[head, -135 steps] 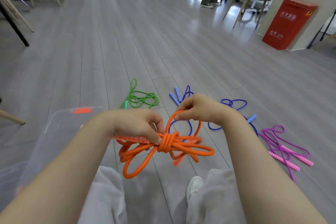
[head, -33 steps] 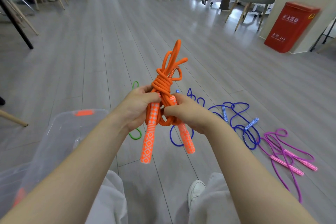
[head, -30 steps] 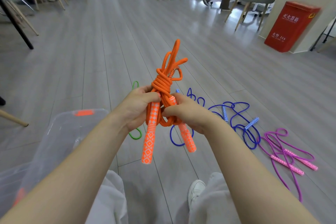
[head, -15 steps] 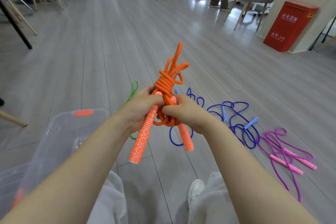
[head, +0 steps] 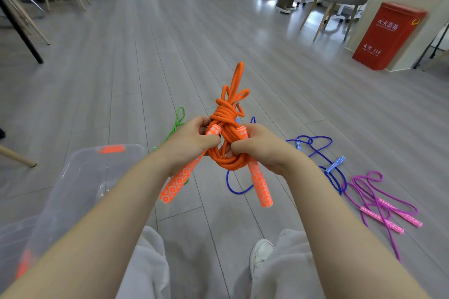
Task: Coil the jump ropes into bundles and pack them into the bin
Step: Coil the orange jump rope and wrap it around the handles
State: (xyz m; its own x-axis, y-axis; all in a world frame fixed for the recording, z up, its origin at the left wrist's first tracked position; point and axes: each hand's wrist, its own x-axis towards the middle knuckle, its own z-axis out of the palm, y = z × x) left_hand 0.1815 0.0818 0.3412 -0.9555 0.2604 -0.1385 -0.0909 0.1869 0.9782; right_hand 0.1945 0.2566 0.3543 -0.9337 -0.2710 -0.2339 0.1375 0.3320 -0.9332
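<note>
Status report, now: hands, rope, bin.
Left hand and right hand grip coiled orange jump rope. Clear plastic bin open at left, path unobstructed.

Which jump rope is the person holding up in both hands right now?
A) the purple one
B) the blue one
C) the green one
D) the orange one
D: both the left hand and right hand grip the knotted orange rope; the others lie on the floor.

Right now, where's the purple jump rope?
Head view: the purple jump rope lies uncoiled on the floor at lower right, just right of the blue jump rope.
</note>
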